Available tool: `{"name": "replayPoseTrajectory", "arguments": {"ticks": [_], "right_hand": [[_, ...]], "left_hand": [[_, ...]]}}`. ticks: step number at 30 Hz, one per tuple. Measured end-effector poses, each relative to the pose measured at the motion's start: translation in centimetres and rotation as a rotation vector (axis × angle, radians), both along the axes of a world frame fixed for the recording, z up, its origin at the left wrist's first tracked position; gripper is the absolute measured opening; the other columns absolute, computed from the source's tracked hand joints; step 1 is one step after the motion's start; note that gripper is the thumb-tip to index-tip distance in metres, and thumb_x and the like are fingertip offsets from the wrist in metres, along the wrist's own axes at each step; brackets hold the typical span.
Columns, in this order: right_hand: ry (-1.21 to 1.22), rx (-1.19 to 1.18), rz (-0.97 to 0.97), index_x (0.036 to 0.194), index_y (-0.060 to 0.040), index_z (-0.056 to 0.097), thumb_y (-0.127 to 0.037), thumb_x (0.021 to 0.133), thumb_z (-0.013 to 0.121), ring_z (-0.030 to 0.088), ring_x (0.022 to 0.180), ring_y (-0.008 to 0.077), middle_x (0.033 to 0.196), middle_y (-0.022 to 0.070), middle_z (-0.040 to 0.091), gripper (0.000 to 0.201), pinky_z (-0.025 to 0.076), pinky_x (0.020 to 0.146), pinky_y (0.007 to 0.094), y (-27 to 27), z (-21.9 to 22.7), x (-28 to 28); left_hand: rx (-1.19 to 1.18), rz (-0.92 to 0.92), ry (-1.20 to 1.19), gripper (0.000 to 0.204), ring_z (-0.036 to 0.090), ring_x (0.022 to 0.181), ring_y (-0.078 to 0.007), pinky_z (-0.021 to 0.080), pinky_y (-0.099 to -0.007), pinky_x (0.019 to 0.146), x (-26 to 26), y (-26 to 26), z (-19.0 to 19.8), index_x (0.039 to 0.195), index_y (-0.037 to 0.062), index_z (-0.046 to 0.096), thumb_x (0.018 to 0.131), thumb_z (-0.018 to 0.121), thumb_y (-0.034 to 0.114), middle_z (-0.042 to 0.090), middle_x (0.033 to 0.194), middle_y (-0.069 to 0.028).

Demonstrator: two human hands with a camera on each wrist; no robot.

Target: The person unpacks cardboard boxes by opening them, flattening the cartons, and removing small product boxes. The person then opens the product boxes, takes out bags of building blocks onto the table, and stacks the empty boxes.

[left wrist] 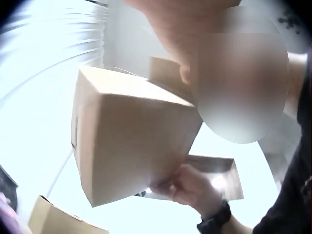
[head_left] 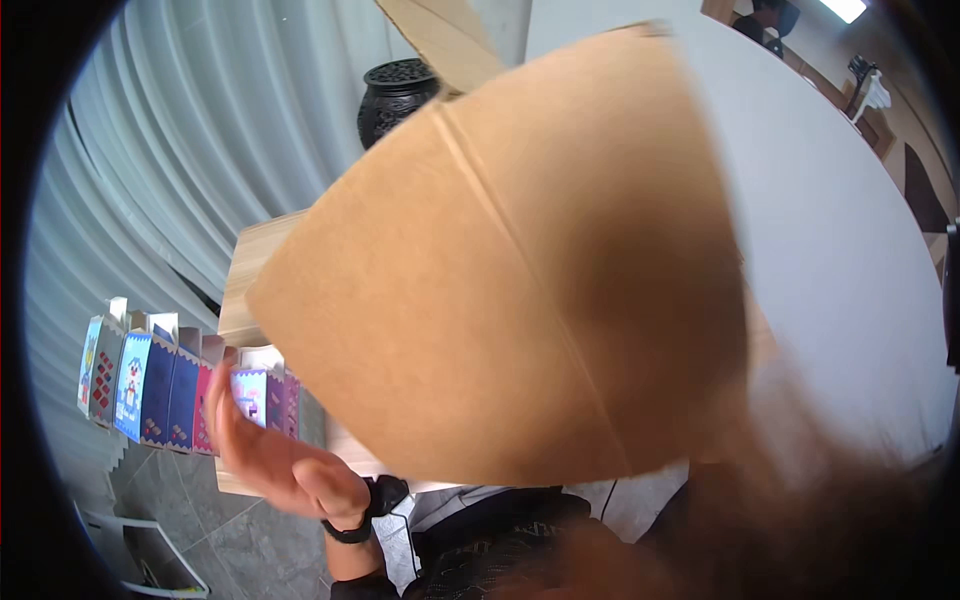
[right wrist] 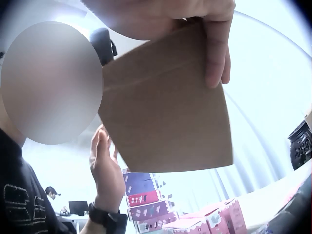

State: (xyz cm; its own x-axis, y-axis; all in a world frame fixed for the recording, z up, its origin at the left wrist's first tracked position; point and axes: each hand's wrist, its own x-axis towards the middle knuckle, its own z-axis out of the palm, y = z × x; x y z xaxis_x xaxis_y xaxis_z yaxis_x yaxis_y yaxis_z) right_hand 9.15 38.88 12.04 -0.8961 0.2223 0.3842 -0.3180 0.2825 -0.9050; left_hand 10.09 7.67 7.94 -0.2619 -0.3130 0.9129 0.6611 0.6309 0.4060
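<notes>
A brown cardboard box (head_left: 430, 280) is held up close to the head camera, tilted, with a seam across its near face and a flap standing out at the top. My right hand (left wrist: 187, 187) grips the box by one edge; in the head view that hand is a blur at the lower right. In the right wrist view its fingers (right wrist: 217, 53) bend over the box's edge. My left hand (head_left: 285, 465), fingers extended and palm turned toward the box, is beside its lower left side and holds nothing. The inside of the box is hidden.
Several colourful printed boxes (head_left: 165, 390) stand in a row at the left, by a wooden table (head_left: 260, 255). Behind are a black carved drum-shaped piece (head_left: 395, 90) and a pale curtain (head_left: 190, 130). A white table (head_left: 830, 190) curves along the right.
</notes>
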Motion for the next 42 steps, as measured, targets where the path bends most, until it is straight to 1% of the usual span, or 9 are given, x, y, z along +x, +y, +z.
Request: {"name": "replayPoseTrajectory", "arguments": {"ticks": [7, 12, 16, 18, 22, 26, 32, 39, 42], "right_hand": [[0.269, 0.157, 0.280, 0.124, 0.0005, 0.060, -0.008, 0.105, 0.057, 0.067, 0.085, 0.0159, 0.103, 0.0084, 0.067, 0.021, 0.055, 0.066, 0.0289, 0.6, -6.2, -1.0], [-0.487, -0.058, 0.294, 0.141, -0.0023, 0.053, -0.001, 0.104, 0.053, 0.073, 0.097, 0.0226, 0.126, 0.0142, 0.066, 0.037, 0.060, 0.074, 0.0299, 0.3, -1.9, 1.7], [-0.266, -0.484, 0.357, 0.142, -0.0027, 0.053, -0.003, 0.105, 0.053, 0.072, 0.105, 0.0259, 0.127, 0.0152, 0.066, 0.037, 0.060, 0.074, 0.0338, 3.7, -13.9, -1.7], [0.237, 0.912, 0.013, 0.141, -0.0048, 0.056, -0.010, 0.105, 0.058, 0.069, 0.110, 0.0276, 0.130, 0.0156, 0.067, 0.036, 0.058, 0.082, 0.0416, 6.3, -15.6, -2.0], [0.216, 0.796, 0.085, 0.142, -0.0044, 0.055, -0.014, 0.105, 0.056, 0.068, 0.112, 0.0280, 0.131, 0.0159, 0.066, 0.038, 0.057, 0.084, 0.0420, 7.9, -16.3, -1.8], [0.187, 0.631, 0.170, 0.143, -0.0038, 0.054, -0.019, 0.105, 0.054, 0.066, 0.115, 0.0287, 0.133, 0.0163, 0.065, 0.041, 0.055, 0.087, 0.0426, 8.9, -16.7, -1.6], [0.180, 0.382, 0.326, 0.144, -0.0030, 0.053, -0.027, 0.105, 0.051, 0.063, 0.119, 0.0296, 0.136, 0.0169, 0.063, 0.046, 0.053, 0.091, 0.0435, 9.2, -16.6, -3.7], [0.108, 0.149, 0.459, 0.146, -0.0021, 0.051, -0.035, 0.105, 0.048, 0.060, 0.124, 0.0307, 0.139, 0.0176, 0.061, 0.053, 0.050, 0.097, 0.0445, 10.4, -15.7, -3.7], [0.072, 0.041, 0.541, 0.147, -0.0017, 0.051, -0.039, 0.105, 0.046, 0.059, 0.126, 0.0312, 0.140, 0.0180, 0.061, 0.056, 0.049, 0.099, 0.0450, 10.1, -15.3, -4.2]], "left_hand": [[0.737, -1.057, -0.486, 0.105, 0.050, 0.134, -0.0263, 0.041, -0.0414, 0.111, 0.6, 1.9, -6.6, 0.157, -0.0020, 0.032, 0.095, 0.045, 0.081, 0.043, 0.153, -0.0154], [0.308, -0.955, -0.624, 0.082, 0.056, 0.123, -0.0253, 0.045, -0.0386, 0.101, 0.8, 1.1, -7.4, 0.141, -0.0031, 0.045, 0.092, 0.067, 0.060, 0.058, 0.135, -0.0157], [-0.134, -0.776, -0.767, 0.072, 0.058, 0.117, -0.0251, 0.046, -0.0386, 0.099, 1.0, 0.5, -7.2, 0.131, -0.0026, 0.052, 0.090, 0.074, 0.052, 0.063, 0.127, -0.0158], [0.200, -0.516, -0.277, 0.046, 0.059, 0.079, -0.0244, 0.048, -0.0389, 0.077, 0.4, 3.1, -5.4, 0.085, 0.0060, 0.055, 0.085, 0.082, 0.043, 0.069, 0.099, -0.0137], [-0.212, -0.928, -0.133, 0.057, 0.065, 0.073, -0.0307, 0.050, -0.0447, 0.074, 2.4, 1.4, -1.4, 0.065, 0.0051, 0.063, 0.093, 0.069, 0.054, 0.071, 0.078, -0.0118], [-0.062, -1.362, -0.315, 0.051, 0.068, 0.069, -0.0342, 0.052, -0.0450, 0.076, 1.1, 1.7, -0.2, 0.072, 0.0032, 0.068, 0.097, 0.067, 0.048, 0.071, 0.073, -0.0128], [0.538, -0.616, -0.519, 0.074, 0.053, 0.133, -0.0334, 0.042, -0.0475, 0.112, 0.2, 5.2, -4.7, 0.156, -0.0016, 0.037, 0.098, 0.071, 0.028, 0.050, 0.149, -0.0252], [-0.147, -0.082, -0.337, 0.051, 0.062, 0.122, -0.0362, 0.051, -0.0468, 0.103, 2.0, 4.1, -3.1, 0.140, 0.0012, 0.062, 0.094, 0.073, 0.023, 0.063, 0.133, -0.0233], [-0.471, -0.746, -0.410, 0.030, 0.071, 0.102, -0.0380, 0.058, -0.0470, 0.088, 1.8, 2.3, 0.8, 0.110, 0.0004, 0.078, 0.091, 0.074, 0.024, 0.073, 0.109, -0.0225]]}}
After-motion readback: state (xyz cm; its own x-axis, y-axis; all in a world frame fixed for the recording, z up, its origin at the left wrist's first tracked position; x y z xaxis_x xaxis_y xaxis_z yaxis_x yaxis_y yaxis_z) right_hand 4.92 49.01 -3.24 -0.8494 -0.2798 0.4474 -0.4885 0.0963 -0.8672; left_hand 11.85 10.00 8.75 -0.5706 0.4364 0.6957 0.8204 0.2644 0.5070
